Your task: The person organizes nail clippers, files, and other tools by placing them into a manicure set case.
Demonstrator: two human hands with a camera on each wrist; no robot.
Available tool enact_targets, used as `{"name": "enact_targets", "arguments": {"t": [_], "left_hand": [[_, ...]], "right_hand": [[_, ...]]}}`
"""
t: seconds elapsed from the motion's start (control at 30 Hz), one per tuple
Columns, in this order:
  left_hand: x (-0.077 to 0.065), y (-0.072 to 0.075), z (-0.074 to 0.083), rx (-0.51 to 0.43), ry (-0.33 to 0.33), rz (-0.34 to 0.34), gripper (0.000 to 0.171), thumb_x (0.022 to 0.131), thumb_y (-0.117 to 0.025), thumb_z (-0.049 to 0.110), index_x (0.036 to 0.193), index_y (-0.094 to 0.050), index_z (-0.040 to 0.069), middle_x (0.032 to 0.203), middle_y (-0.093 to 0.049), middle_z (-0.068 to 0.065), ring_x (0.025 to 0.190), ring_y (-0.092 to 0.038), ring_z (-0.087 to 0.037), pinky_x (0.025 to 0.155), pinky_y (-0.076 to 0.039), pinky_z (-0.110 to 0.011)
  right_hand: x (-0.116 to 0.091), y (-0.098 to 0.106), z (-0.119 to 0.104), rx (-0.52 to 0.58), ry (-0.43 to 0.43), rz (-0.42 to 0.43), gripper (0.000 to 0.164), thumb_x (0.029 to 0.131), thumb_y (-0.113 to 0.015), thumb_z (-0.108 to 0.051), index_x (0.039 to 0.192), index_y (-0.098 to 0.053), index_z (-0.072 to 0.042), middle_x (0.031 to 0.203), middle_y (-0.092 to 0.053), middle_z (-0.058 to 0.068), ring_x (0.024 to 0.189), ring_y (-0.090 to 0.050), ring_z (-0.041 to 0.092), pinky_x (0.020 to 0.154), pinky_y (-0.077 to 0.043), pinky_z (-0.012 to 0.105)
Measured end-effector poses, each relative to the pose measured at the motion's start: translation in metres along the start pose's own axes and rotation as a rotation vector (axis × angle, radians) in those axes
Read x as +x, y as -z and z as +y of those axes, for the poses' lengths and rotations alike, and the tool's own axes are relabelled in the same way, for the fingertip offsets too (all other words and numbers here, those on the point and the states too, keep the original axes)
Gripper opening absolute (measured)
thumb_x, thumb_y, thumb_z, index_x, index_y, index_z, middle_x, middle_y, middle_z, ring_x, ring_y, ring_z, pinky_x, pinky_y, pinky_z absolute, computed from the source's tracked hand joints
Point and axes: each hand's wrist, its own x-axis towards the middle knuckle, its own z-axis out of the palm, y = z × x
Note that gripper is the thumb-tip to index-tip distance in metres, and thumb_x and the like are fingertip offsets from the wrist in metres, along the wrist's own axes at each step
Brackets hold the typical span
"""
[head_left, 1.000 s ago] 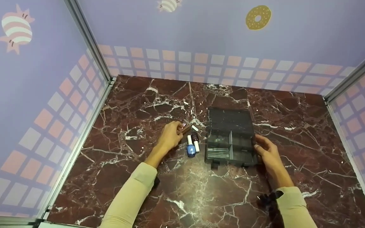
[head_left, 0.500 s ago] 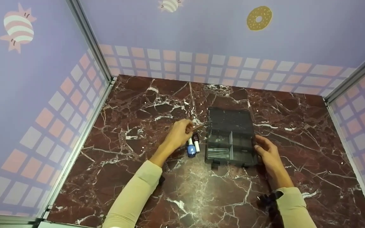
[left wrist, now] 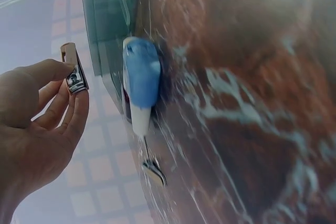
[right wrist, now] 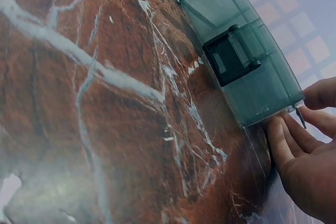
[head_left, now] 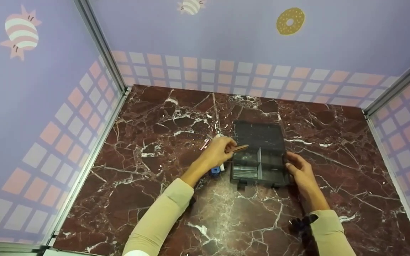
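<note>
My left hand (head_left: 215,153) pinches a copper-coloured nail clipper (left wrist: 73,69) between thumb and fingers. In the head view the nail clipper reaches over the left part of a dark see-through compartment box (head_left: 258,135), whose lid lies back. My right hand (head_left: 303,174) holds the box's right side, thumb near the rim and fingers low at the corner in the right wrist view. Under my left forearm lies a blue nail polish bottle (head_left: 215,172). Beside it shows a white cap (head_left: 222,167); the dark bottle it belongs to is mostly hidden.
Clear strips (head_left: 246,172) lie in the box's front left compartment. A small pinkish piece (head_left: 205,143) lies behind my left hand, and a small metal-and-beige piece (left wrist: 154,174) shows beyond the blue bottle. Patterned walls (head_left: 205,71) enclose the marble-look tabletop (head_left: 155,121).
My left hand has lifted the nail clipper from beside the bottles and carried it right, over the box's left edge. My right hand and the box have stayed in place.
</note>
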Motion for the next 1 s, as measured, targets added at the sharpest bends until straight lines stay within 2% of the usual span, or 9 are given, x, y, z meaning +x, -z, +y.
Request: {"name": "enact_targets", "arguments": {"t": [0.17,0.43,0.63,1.0], "left_hand": [[0.006,-0.01,0.008,0.017,-0.024,-0.024,0.025,0.097,-0.072,0.001,0.122,-0.073,0.001,0.114,-0.071,-0.009,0.098,-0.068,-0.017,0.086,-0.057,-0.02],[0.016,-0.026,0.015,0.1,-0.115,-0.043,0.02,0.096,-0.074,0.003,0.116,-0.076,0.004,0.107,-0.072,-0.008,0.095,-0.07,-0.018,0.082,-0.056,-0.019],[0.019,-0.031,0.017,0.152,-0.131,-0.064,0.019,0.096,-0.075,0.005,0.115,-0.077,0.007,0.106,-0.071,-0.005,0.094,-0.069,-0.016,0.083,-0.056,-0.02],[0.018,-0.034,0.016,0.151,-0.128,-0.059,0.02,0.096,-0.076,0.006,0.115,-0.077,0.008,0.106,-0.071,-0.003,0.095,-0.068,-0.015,0.085,-0.056,-0.021]], "right_hand": [[0.0,0.001,0.001,-0.01,0.008,-0.004,0.048,0.107,-0.051,0.004,0.155,-0.044,0.006,0.152,-0.049,0.028,0.12,-0.06,0.023,0.09,-0.057,0.025],[0.0,0.0,0.0,0.008,0.001,-0.006,0.048,0.107,-0.05,0.004,0.155,-0.044,0.005,0.153,-0.049,0.027,0.116,-0.063,0.021,0.086,-0.059,0.027],[0.0,0.0,0.001,0.013,0.008,-0.004,0.048,0.107,-0.05,0.005,0.154,-0.045,0.006,0.152,-0.049,0.028,0.116,-0.063,0.021,0.087,-0.059,0.027],[0.001,0.0,0.001,0.011,0.012,-0.006,0.047,0.107,-0.052,0.004,0.153,-0.046,0.006,0.152,-0.05,0.028,0.121,-0.06,0.023,0.092,-0.057,0.026]]}}
